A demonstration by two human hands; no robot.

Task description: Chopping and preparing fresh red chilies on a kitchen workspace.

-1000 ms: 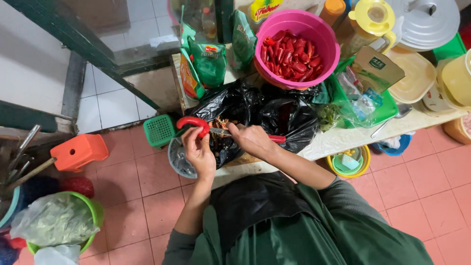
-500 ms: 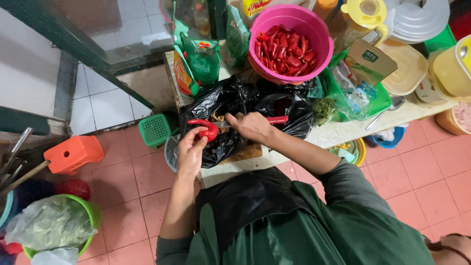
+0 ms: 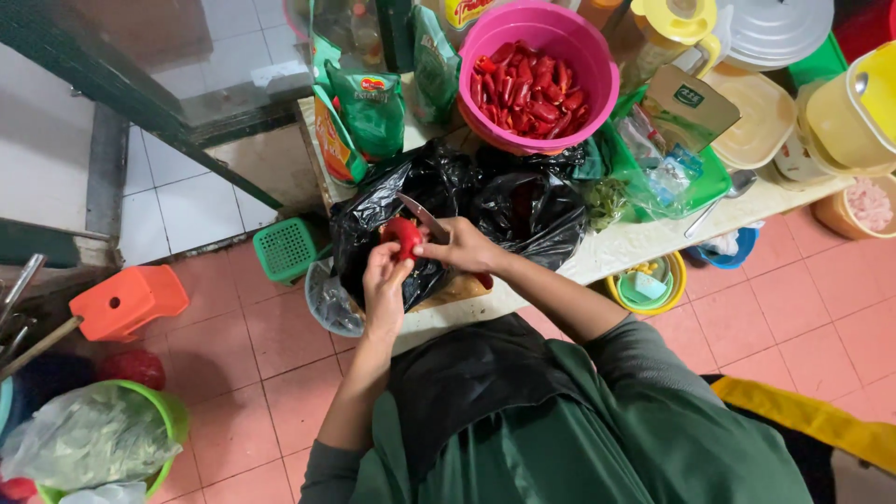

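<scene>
My left hand (image 3: 385,285) holds a red chili pepper (image 3: 403,235) over a black plastic bag (image 3: 448,210) on the counter. My right hand (image 3: 464,250) grips a knife (image 3: 422,216), its blade resting against the pepper. Just beyond the bag stands a pink bowl (image 3: 597,103) filled with cut red chili pieces (image 3: 525,89). A wooden cutting board (image 3: 450,291) peeks out under the bag.
Green snack packets (image 3: 364,112) lean at the counter's left end. Yellow and white containers (image 3: 840,112), a green tray (image 3: 695,187) and lids crowd the right. On the tiled floor: an orange stool (image 3: 126,301), a green basket (image 3: 285,248), a green bucket (image 3: 93,439).
The pepper has been turned upright in my left hand and the knife blade has come up against it. The view has shifted slightly closer.
</scene>
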